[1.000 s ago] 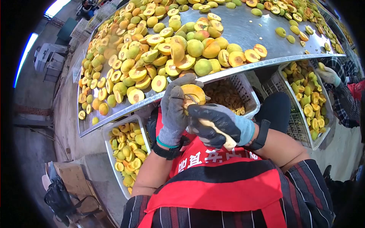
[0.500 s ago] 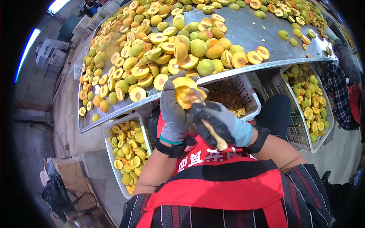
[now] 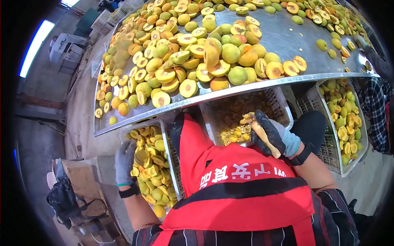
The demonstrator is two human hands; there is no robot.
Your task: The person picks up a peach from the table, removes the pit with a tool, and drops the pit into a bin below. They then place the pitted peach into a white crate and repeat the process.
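My left hand, in a grey glove, is at the left side of a white crate of cut yellow fruit. Its fingers look loosely apart beside the fruit, somewhat blurred, with nothing visible held. My right hand, in a dark and grey glove, is closed round a tool with a pale wooden handle. The tool's tip, with something brownish at it, points over the middle crate, which holds small brown and yellow pieces.
A metal table with a raised rim carries whole and halved fruit. Another crate of fruit stands at the right, beside a person in a checked sleeve. A cardboard box and black bag lie lower left.
My hands have moved apart from the fruit half they held together. The left went down and left to the left crate, without that half visible; the right moved right with the tool.
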